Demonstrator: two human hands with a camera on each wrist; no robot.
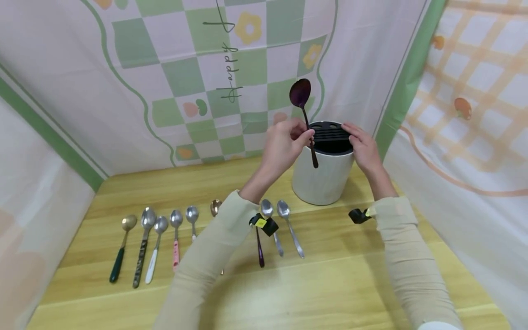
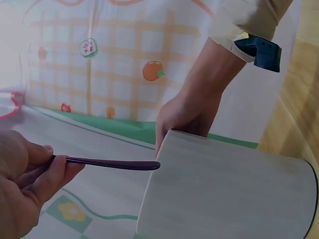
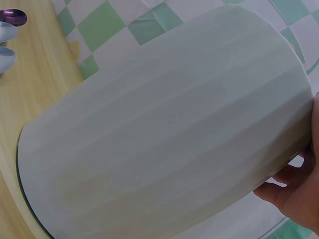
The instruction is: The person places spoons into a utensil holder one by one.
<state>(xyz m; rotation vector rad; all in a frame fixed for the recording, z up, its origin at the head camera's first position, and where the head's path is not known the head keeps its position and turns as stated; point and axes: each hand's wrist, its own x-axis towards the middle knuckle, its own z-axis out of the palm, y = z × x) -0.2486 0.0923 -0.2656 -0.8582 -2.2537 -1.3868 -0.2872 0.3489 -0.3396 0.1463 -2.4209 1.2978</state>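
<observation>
My left hand [image 1: 283, 141] pinches a dark purple spoon [image 1: 300, 93] by its handle, thumb against fingers. The spoon's bowl points up and the handle end hangs in front of the rim of a white round utensil holder [image 1: 321, 181]. In the left wrist view the spoon handle [image 2: 112, 163] ends beside the holder's wall. My right hand [image 1: 365, 149] grips the holder's top edge on the right side, its fingers [image 3: 271, 194] bent against the wall in the right wrist view. A black slotted insert [image 1: 330, 133] with a wide opening sits in the holder's top.
Several spoons lie in a row on the wooden table [image 1: 330, 275], among them a green-handled one [image 1: 118, 263], a white-handled one [image 1: 151, 266] and a silver one [image 1: 294, 231]. My left forearm partly covers some. Patterned cloth [image 1: 255, 68] hangs behind and at both sides.
</observation>
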